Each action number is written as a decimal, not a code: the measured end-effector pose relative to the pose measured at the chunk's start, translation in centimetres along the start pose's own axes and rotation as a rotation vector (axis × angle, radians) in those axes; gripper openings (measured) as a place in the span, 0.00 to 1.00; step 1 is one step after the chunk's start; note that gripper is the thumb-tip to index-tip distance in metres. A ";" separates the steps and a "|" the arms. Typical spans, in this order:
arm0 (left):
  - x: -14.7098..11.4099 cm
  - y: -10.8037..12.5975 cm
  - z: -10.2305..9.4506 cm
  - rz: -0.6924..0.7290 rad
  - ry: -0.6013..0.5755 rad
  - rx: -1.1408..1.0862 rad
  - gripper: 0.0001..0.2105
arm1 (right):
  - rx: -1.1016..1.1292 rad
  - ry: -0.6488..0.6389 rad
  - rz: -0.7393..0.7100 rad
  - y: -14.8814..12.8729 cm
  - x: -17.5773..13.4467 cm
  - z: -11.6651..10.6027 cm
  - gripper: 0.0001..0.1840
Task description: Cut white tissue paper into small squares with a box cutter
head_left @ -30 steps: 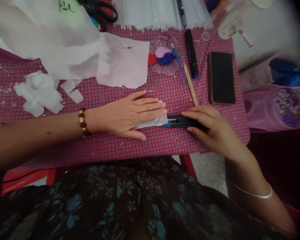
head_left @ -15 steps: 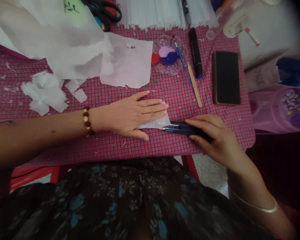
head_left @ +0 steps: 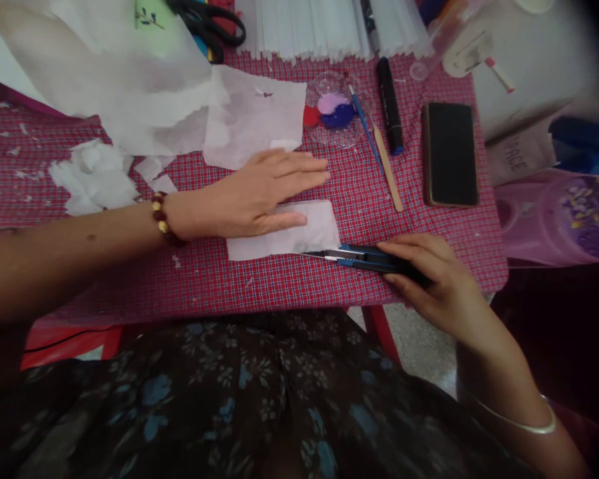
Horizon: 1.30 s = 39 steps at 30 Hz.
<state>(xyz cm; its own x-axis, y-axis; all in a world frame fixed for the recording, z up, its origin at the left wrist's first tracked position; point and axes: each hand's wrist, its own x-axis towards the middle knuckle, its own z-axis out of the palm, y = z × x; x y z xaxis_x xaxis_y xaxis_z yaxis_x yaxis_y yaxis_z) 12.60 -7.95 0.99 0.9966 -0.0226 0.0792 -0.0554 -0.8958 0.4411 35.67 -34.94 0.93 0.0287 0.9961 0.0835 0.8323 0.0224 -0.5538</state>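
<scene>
A small white paper strip lies flat near the table's front edge. My left hand is stretched out above it, palm down, the thumb crossing the strip; whether it touches the paper I cannot tell. In my right hand is a black and blue utility knife. Its blade points left along the strip's near edge and seems to reach under the paper. Just beyond my left hand lies a larger sheet of white paper.
Torn paper pieces lie on the left, near a big white sheet. Black scissors, a paint palette, a blue paintbrush, a wooden stick, a black marker and a phone are spread across the back and right.
My left hand has lifted away from the paper strip and shifted back, so more of the strip shows. The knife blade now lies farther along the strip's near edge.
</scene>
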 end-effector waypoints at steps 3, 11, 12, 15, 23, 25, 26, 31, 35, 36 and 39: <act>0.0 -0.6 0.7 -0.081 0.031 0.090 0.31 | -0.005 0.001 0.010 0.0 0.0 -0.1 0.29; -0.3 -0.7 2.2 -0.106 0.017 0.175 0.30 | -0.004 -0.004 0.000 0.4 0.9 -0.4 0.28; -0.3 -0.7 2.1 -0.103 0.018 0.181 0.30 | -0.005 -0.004 -0.010 0.5 1.1 -0.3 0.28; -0.3 -0.6 2.1 -0.099 0.021 0.191 0.29 | -0.001 -0.009 -0.040 0.6 1.8 -0.2 0.27; -0.3 0.1 1.4 -0.119 -0.031 0.210 0.29 | 0.019 -0.066 -0.067 -0.1 3.2 0.0 0.28; -0.3 0.2 1.2 -0.124 -0.057 0.216 0.29 | 0.018 -0.084 -0.083 -0.2 3.5 0.0 0.29; -0.3 0.3 1.2 -0.123 -0.059 0.219 0.29 | 0.017 -0.099 -0.087 -0.3 3.7 0.0 0.29; -0.2 0.0 1.4 -0.129 -0.040 0.221 0.30 | 0.016 -0.115 -0.112 -0.8 4.7 0.1 0.30; -0.1 -0.1 1.7 -0.120 -0.001 0.182 0.29 | 0.028 -0.128 -0.120 -1.1 5.2 0.3 0.29; -0.2 -0.2 1.8 -0.115 0.012 0.175 0.29 | 0.028 -0.131 -0.120 -1.1 5.2 0.3 0.29; -0.2 -0.5 2.1 -0.102 0.035 0.185 0.29 | 0.017 -0.116 -0.123 -1.1 4.7 0.4 0.29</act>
<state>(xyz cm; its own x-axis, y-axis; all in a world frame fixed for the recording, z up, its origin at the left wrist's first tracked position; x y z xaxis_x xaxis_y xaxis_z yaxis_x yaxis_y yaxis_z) 12.53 -8.43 -1.16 0.9935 0.0849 0.0753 0.0609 -0.9588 0.2774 34.62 -30.29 1.60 -0.1382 0.9888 0.0557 0.8158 0.1456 -0.5597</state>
